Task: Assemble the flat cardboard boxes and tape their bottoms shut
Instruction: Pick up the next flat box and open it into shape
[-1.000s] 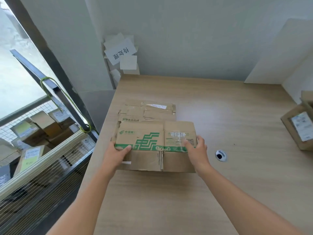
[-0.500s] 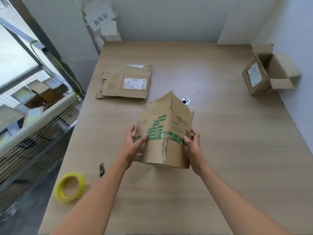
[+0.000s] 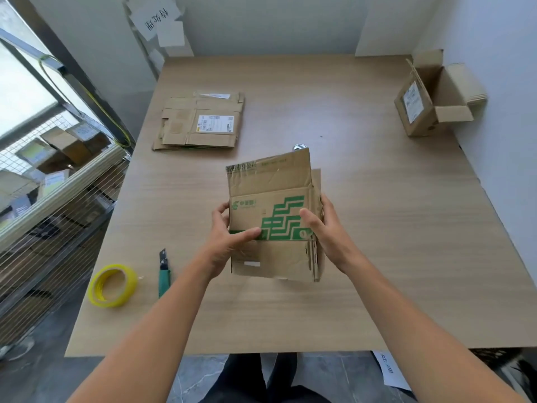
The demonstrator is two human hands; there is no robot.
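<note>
The box, green-printed and partly opened, stands upright at the centre of the frame over the table, clasped between both hands. The left hand grips its left edge, thumb across the front face; the right hand grips its right edge likewise. Flat boxes lie stacked at upper left, an open box at upper right, a tape roll and knife at lower left.
</note>
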